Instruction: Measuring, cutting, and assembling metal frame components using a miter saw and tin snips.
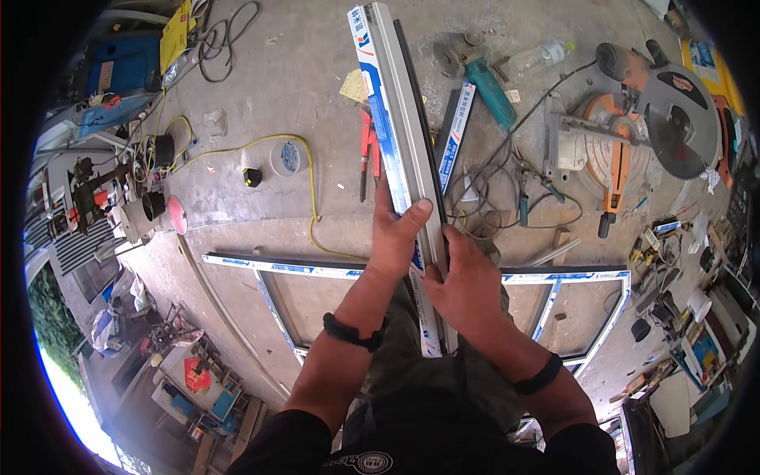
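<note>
While lettered film (381, 119) coats the bar (412, 150), left hand (399, 239) — like right hand (467, 286) — clamps it.

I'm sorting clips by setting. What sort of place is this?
Probably a frame-making workshop: there's a miter saw, a green angle grinder and a long grooved profile.

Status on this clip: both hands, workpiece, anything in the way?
Left fingers and right fingers gripping grey profile. Blue-white film along its left side. Red tool just left; nothing seen blocking.
</note>
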`<state>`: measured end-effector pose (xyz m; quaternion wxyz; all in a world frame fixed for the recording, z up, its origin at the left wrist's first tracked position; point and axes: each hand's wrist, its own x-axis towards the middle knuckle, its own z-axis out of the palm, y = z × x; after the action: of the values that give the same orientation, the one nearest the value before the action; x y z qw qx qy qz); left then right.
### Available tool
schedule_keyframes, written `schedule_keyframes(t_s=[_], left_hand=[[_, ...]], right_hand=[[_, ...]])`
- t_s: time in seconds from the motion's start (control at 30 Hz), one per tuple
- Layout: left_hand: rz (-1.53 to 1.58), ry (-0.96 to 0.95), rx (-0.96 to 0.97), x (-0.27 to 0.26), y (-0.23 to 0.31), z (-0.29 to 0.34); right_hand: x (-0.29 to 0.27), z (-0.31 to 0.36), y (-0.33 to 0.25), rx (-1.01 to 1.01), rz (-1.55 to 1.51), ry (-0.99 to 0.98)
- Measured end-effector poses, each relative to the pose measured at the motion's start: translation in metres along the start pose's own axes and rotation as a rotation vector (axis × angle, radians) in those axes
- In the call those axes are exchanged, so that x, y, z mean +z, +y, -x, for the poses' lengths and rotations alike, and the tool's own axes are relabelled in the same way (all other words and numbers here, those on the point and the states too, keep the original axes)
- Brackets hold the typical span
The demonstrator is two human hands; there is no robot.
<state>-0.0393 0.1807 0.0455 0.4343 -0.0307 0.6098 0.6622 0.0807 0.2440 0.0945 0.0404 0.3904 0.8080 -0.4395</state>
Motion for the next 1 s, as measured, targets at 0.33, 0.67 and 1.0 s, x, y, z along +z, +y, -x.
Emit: schedule_keyframes(t_s=[0.33, 0.67, 1.0], left_hand=[[-0.044, -0.017, 0.087, -0.003, -0.008, -0.004], [-0.121, -0.040, 0.116, -0.009, -0.008, -0.006], [-0.337, -0.044, 0.127, -0.006, -0.005, 0.000]], right_hand=[[0.006, -0.006, 0.013, 0.042, -0.223, -0.114], [-0.001, -0.016, 0.007, 0.116, -0.251, -0.190], [0.008, -0.020, 0.022, 0.082, -0.153, -0.313]])
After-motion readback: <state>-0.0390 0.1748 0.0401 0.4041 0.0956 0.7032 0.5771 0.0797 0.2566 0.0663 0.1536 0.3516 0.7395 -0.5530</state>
